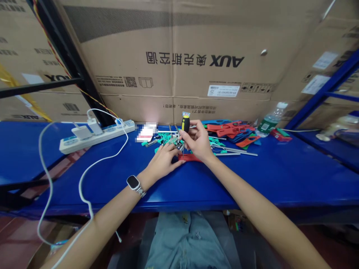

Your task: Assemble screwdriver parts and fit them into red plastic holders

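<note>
A screwdriver [185, 123] with a black and yellow handle stands nearly upright in my right hand [198, 140], whose fingers wrap round the handle. Its thin shaft points down at a red plastic part [191, 158] lying on the blue table [174, 186]. My left hand [165, 160], with a watch at the wrist, lies low at the left end of that red part, thumb and fingers about it; whether it grips the part is unclear. Green pieces [164, 139] and metal rods [228, 150] lie in a pile just behind both hands.
Red and blue plastic parts [231, 129] are heaped at the right rear, beside a water bottle [270, 120] and a small red box [281, 135]. A power strip [105, 135] with plugged-in chargers and a white cable lies at the left. Large cardboard [190, 33] stands behind the table.
</note>
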The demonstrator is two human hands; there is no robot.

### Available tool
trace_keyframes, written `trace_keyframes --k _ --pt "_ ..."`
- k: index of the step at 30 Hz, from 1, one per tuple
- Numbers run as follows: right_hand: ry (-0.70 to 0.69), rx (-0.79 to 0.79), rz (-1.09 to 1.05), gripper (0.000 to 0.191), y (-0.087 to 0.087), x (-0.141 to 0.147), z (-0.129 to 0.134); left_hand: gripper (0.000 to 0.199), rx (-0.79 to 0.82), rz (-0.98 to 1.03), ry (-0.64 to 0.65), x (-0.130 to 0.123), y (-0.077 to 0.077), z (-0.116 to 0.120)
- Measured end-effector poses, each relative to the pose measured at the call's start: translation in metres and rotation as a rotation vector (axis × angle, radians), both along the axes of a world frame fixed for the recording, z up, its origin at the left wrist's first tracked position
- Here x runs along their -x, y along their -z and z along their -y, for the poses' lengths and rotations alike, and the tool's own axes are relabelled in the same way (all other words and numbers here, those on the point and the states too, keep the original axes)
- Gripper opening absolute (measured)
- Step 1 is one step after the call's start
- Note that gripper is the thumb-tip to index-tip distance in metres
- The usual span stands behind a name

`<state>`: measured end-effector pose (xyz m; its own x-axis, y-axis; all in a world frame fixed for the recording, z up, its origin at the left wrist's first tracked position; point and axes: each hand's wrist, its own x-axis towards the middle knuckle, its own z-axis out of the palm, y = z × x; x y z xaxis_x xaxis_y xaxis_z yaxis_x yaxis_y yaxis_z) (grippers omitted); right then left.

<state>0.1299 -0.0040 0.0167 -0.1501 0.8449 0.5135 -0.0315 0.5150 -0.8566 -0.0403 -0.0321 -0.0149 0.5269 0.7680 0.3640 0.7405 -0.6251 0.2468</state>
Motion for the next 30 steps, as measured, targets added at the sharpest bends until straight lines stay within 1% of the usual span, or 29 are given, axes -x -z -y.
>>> trace_keyframes --k 4,9,14,17,19,21,24,26,28,30 --pt "0.000 0.002 0.019 0.047 0.0064 -0.0035 0.0036 0.025 0.003 0.035 0.005 -0.0001 0.0013 -0.0002" --pt "-0.014 -0.014 0.072 0.039 0.0089 -0.0063 0.0041 0.024 0.008 0.036 0.009 -0.0007 0.0032 -0.0010" --pt "-0.056 0.006 0.137 0.040 0.0066 -0.0082 0.0051 0.022 0.006 0.042 0.021 -0.0002 0.0036 -0.0014" --pt "-0.068 -0.013 0.129 0.040 0.0033 -0.0079 0.0060 0.022 -0.007 0.053 0.043 -0.0006 0.0048 -0.0026" --pt "-0.031 -0.033 0.118 0.039 0.0017 -0.0060 0.0061 0.022 -0.019 0.055 0.054 -0.0019 0.0054 -0.0034" --pt "0.043 -0.033 0.116 0.039 0.0013 -0.0030 0.0053 0.022 -0.023 0.043 0.055 -0.0039 0.0054 -0.0040" --pt "0.157 -0.003 0.095 0.042 0.0023 0.0005 0.0027 0.022 -0.019 0.020 0.058 -0.0067 0.0045 -0.0045" --pt "0.184 0.024 0.065 0.044 0.0028 0.0005 0.0009 0.023 -0.025 0.021 0.068 -0.0077 0.0042 -0.0048" --pt "0.149 0.058 0.046 0.047 0.0020 -0.0022 -0.0006 0.024 -0.031 0.038 0.082 -0.0078 0.0046 -0.0053" --pt "0.058 0.077 0.062 0.047 -0.0010 -0.0076 -0.0014 0.024 -0.029 0.061 0.098 -0.0073 0.0055 -0.0058"
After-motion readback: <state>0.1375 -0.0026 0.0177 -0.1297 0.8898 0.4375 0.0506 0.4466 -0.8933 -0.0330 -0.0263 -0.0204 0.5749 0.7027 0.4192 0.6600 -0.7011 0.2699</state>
